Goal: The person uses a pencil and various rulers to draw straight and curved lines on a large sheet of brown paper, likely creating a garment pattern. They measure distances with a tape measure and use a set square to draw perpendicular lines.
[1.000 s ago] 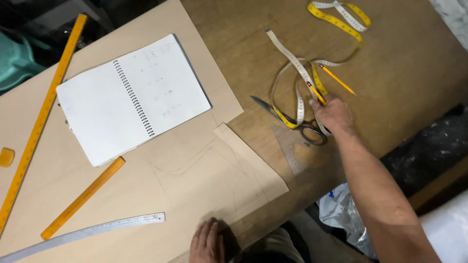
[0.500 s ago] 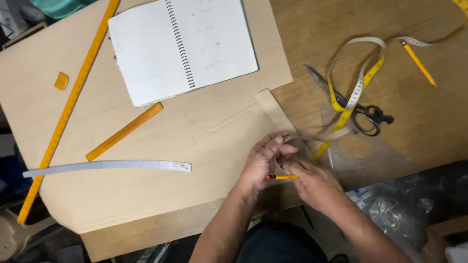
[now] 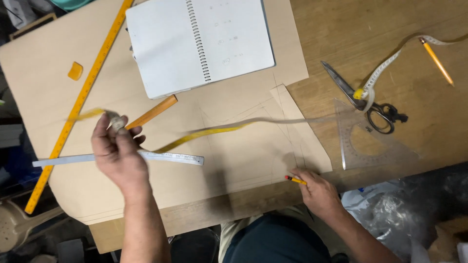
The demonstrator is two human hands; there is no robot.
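Observation:
My left hand (image 3: 118, 151) is raised over the left side of a tan paper sheet (image 3: 243, 151) and pinches the metal end of a yellow tape measure (image 3: 204, 132). The tape stretches, blurred, across the sheet toward the scissors (image 3: 363, 100) on the right. My right hand (image 3: 317, 192) rests at the sheet's near edge, fingers closed on a short yellow pencil (image 3: 296, 180) whose tip touches the paper. Faint pencil lines cross the sheet between my hands.
An open spiral notebook (image 3: 200, 41) lies at the top. A long yellow ruler (image 3: 80, 102), a short orange ruler (image 3: 153, 111), a steel ruler (image 3: 165, 157) and an orange chalk piece (image 3: 75, 70) lie left. A clear protractor triangle (image 3: 370, 146) and another pencil (image 3: 437, 61) lie right.
My left hand has moved left from beside my right hand, pulling the tape measure out across the sheet. My right hand stayed near the sheet's edge with the pencil.

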